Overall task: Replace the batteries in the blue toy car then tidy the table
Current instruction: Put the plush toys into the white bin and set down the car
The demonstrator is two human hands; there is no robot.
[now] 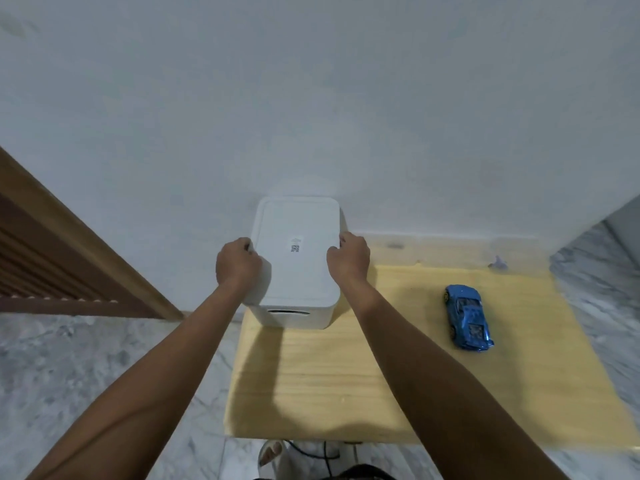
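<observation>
Both hands on the white box [296, 261], which sits at the far left corner of the desk [346, 382], back side close to the wall [311, 98]. Lid is on, flat, w/ a small QR sticker [295, 244] near its middle; a dark handle slot [289, 311] shows in the near side wall

L hand [238, 263]: fingers curled round the lid's left edge, knuckles up, thumb not visible. R hand [349, 259]: fingers curled over the lid's right edge, thumb lying on the lid top near the rim. So both are gripping the box/lid from opposite sides, forearms reaching in from the near edge. Can't tell if the box is resting fully on the desk or slightly lifted; its left side overhangs or sits right at the desk's left edge

Blue toy car [467, 317]: on the desk toward the right edge, roughly mid-depth, well apart from the box and both hands. Standing on its wheels, long axis running near-to-far, slightly angled. Can't tell which end is the nose at this res, and the battery hatch isn't visible

Small dark smudge/object [497, 264] at the far right corner of the desk, too blurred to ID

Surroundings: marble floor [86, 375] both sides of the desk, wooden slatted door w/ frame [52, 258] at left. Person's foot [273, 453] and a dark cable [323, 452] visible below the near edge
</observation>
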